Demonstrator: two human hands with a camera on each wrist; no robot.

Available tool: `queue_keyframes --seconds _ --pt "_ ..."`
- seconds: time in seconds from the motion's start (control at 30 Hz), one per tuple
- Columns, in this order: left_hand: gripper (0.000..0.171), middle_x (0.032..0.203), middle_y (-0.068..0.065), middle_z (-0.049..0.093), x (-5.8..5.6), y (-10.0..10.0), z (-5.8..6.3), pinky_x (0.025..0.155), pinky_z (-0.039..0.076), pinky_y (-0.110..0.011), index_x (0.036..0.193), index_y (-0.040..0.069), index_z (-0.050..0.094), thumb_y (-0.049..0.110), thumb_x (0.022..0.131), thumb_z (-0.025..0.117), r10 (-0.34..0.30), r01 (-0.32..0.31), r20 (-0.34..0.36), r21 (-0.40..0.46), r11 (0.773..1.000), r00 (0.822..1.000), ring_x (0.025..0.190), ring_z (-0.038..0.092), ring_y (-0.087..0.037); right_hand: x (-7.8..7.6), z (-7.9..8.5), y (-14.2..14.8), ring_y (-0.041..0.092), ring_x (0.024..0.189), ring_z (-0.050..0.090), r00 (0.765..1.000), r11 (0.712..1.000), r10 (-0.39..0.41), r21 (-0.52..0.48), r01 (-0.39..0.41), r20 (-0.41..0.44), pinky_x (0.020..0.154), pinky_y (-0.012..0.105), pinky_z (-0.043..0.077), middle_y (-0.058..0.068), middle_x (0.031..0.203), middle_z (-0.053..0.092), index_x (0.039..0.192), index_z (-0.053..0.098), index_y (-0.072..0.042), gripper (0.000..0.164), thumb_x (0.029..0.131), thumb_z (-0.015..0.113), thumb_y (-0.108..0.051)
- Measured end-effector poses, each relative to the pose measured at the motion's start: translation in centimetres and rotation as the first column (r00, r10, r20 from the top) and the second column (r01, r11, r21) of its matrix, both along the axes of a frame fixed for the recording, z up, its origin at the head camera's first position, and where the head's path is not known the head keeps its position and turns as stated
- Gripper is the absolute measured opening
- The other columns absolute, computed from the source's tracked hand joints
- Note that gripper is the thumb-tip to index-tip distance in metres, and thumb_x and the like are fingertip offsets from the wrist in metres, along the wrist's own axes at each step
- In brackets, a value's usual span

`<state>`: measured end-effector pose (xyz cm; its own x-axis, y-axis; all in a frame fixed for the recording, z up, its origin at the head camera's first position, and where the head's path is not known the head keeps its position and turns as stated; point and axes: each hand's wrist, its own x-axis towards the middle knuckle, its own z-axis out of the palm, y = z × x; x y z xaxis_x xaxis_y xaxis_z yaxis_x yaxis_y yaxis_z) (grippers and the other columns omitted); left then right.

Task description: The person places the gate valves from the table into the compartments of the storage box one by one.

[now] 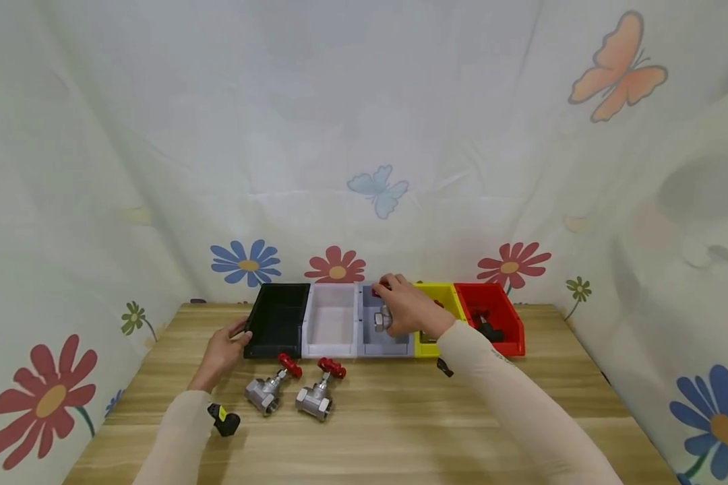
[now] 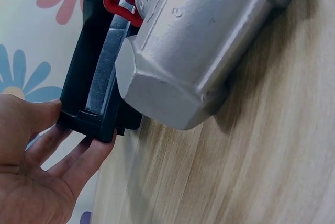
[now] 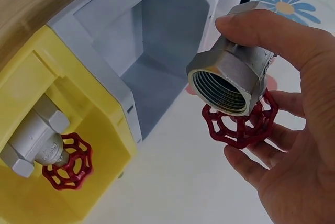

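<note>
My right hand (image 1: 415, 310) holds a silver threaded valve (image 3: 225, 72) with a red handwheel above the grey bin (image 1: 394, 347). In the right wrist view, the thumb presses on the metal body while the fingers lie around the handwheel (image 3: 241, 124). At the left end of the bin row, my left hand (image 1: 221, 353) grips the outer edge of the black bin (image 1: 277, 323), thumb on the rim and fingers against the outside. Two more red-handled valves, a left one (image 1: 263, 393) and a right one (image 1: 315, 399), lie on the table in front of the bins.
Between the black and grey bins stands a white bin (image 1: 330, 327). A yellow bin (image 3: 99, 93) to the right contains a red-handled valve (image 3: 39, 135). The red bin (image 1: 514, 347) at the end holds a dark item (image 1: 488, 328). A flowered curtain (image 1: 303, 121) hangs behind the wooden table (image 1: 364, 431).
</note>
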<state>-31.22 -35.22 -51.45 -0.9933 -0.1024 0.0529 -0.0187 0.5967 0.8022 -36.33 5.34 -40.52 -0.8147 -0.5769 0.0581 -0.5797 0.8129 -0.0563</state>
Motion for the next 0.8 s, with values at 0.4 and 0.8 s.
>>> queue_keyframes --seconds 0.4,0.8 --pt "0.053 0.151 -0.026 0.041 0.0 0.2 -0.1 0.090 0.053 -0.037 0.153 0.005 0.033 0.022 0.105 0.047 0.010 -0.010 0.018 0.001 1.000 1.000 0.128 0.053 -0.041 -2.3 -1.3 -0.5 0.024 0.127 0.040 0.997 0.998 -0.061 -0.013 0.061 0.057 0.107 0.040 0.046 0.007 0.146 0.041 0.147 0.042 -0.021 0.095 0.065 0.090 -0.034" --pt "0.052 0.151 -0.026 0.042 -0.1 0.2 0.0 0.085 0.052 -0.030 0.153 0.005 0.034 0.022 0.105 0.047 0.009 -0.008 0.029 -0.015 1.000 1.000 0.127 0.055 -0.039 -3.4 -3.4 -1.2 0.027 0.126 0.041 0.989 0.995 -0.091 -0.020 0.094 0.121 0.104 0.042 0.048 0.011 0.143 0.043 0.145 0.046 -0.014 0.090 0.068 0.089 -0.029"
